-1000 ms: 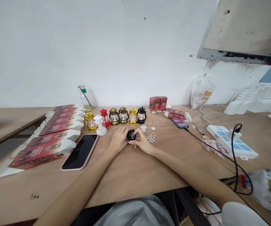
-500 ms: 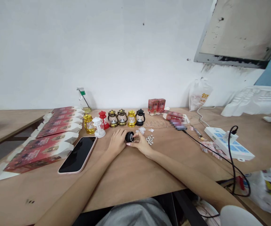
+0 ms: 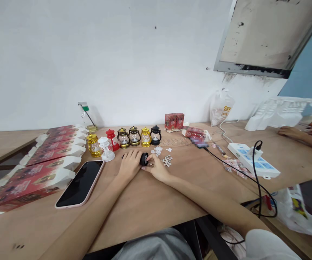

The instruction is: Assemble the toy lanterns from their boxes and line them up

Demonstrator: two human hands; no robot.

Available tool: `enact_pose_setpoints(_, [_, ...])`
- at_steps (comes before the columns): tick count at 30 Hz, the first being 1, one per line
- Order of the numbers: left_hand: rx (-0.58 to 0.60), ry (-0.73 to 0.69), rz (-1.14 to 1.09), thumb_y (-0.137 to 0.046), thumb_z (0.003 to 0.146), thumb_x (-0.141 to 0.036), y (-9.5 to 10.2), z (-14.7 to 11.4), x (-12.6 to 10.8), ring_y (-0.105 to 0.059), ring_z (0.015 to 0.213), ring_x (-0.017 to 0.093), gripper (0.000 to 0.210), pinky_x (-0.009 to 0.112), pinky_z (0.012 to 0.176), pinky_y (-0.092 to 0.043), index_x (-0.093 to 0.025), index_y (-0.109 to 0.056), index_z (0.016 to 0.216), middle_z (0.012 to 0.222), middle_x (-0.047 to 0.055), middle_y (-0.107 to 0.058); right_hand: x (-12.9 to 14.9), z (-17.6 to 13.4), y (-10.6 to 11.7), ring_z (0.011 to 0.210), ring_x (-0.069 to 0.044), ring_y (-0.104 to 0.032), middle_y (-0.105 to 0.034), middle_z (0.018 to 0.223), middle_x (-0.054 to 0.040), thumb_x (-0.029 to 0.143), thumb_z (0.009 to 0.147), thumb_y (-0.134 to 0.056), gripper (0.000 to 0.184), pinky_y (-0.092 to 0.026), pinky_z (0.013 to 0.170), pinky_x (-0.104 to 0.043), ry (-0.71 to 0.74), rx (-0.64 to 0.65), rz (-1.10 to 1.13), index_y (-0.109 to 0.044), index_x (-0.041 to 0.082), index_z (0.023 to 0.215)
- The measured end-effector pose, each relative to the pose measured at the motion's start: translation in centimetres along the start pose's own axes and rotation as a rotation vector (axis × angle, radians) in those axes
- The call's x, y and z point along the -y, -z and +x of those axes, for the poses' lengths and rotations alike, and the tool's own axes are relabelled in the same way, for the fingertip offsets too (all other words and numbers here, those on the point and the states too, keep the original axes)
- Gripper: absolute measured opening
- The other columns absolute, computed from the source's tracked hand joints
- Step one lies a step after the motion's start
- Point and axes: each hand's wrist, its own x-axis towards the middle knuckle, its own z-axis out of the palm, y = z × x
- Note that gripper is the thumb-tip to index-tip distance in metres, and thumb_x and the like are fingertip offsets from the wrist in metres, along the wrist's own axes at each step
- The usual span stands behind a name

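A small black lantern (image 3: 144,159) lies on its side with its round base turned to the right. My left hand (image 3: 130,164) is closed around its body and hides most of it. At the base, the thumb and fingers of my right hand (image 3: 156,168) grip the rim; whether they pinch a small part there cannot be seen. Just beyond my right hand lie several round silver button cells (image 3: 167,160) and a little heap of small white pieces (image 3: 156,150). Behind stands a row of mini lanterns: black (image 3: 155,135), gold (image 3: 145,137), bronze (image 3: 134,136), red (image 3: 112,140) and white (image 3: 106,149).
Red printed boxes (image 3: 44,173) with open flaps line the left side, beside a phone (image 3: 80,184). Red boxes (image 3: 174,122) stand by the wall. A power strip (image 3: 253,160) with a black cable (image 3: 259,191) is at right. Another person's hand (image 3: 290,131) rests far right.
The view has swung slightly to the right, so things sit further left. The lantern's base has turned a little, with both hands still on it. Another person's forearm shows more at far right.
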Motion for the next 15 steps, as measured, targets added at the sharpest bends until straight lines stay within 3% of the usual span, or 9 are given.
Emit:
enact_pose_setpoints(4, [-0.120, -0.063, 0.032, -0.043, 0.082, -0.013, 0.3, 0.1, -0.4, -0.056, 0.099, 0.028, 0.025, 0.044, 0.085, -0.040, -0.017, -0.059, 0.100, 0.102, 0.014, -0.063, -0.2, -0.2, -0.1, 0.068, -0.014, -0.058, -0.055, 0.075, 0.0047, 0.015, 0.061, -0.065, 0.033, -0.048, 0.071, -0.033, 0.032, 0.007, -0.028, -0.041, 0.022, 0.082])
enact_pose_setpoints(9, [-0.359, -0.143, 0.024, -0.041, 0.086, -0.012, 0.1, -0.1, -0.6, -0.049, 0.118, 0.024, 0.030, 0.050, 0.105, -0.017, -0.026, -0.060, 0.105, 0.118, 0.009, -0.061, -0.4, -0.3, -0.2, 0.080, -0.015, -0.060, -0.056, 0.080, 0.0019, 0.012, 0.063, -0.062, 0.029, -0.050, 0.077, -0.033, 0.057, 0.011, -0.057, -0.041, 0.022, 0.080])
enact_pose_setpoints(11, [-0.380, -0.161, 0.049, -0.040, 0.087, -0.011, -0.1, -0.2, -0.4, -0.048, 0.121, 0.023, 0.031, 0.049, 0.107, -0.011, -0.026, -0.060, 0.104, 0.120, 0.009, -0.060, -0.2, -0.5, -0.2, 0.081, -0.015, -0.060, -0.056, 0.083, 0.0009, 0.011, 0.064, -0.061, 0.028, -0.050, 0.079, -0.033, 0.064, 0.012, -0.098, -0.041, 0.021, 0.081])
enact_pose_setpoints(15, [-0.309, -0.113, 0.043, -0.038, 0.086, -0.007, -0.2, -0.4, 0.3, -0.045, 0.124, 0.024, 0.036, 0.053, 0.108, -0.009, -0.026, -0.061, 0.104, 0.124, 0.009, -0.058, 0.7, -1.2, -0.1, 0.090, -0.017, -0.058, -0.057, 0.094, -0.0034, 0.012, 0.067, -0.062, 0.027, -0.048, 0.084, -0.036, 0.095, 0.033, -0.301, -0.045, 0.020, 0.087])
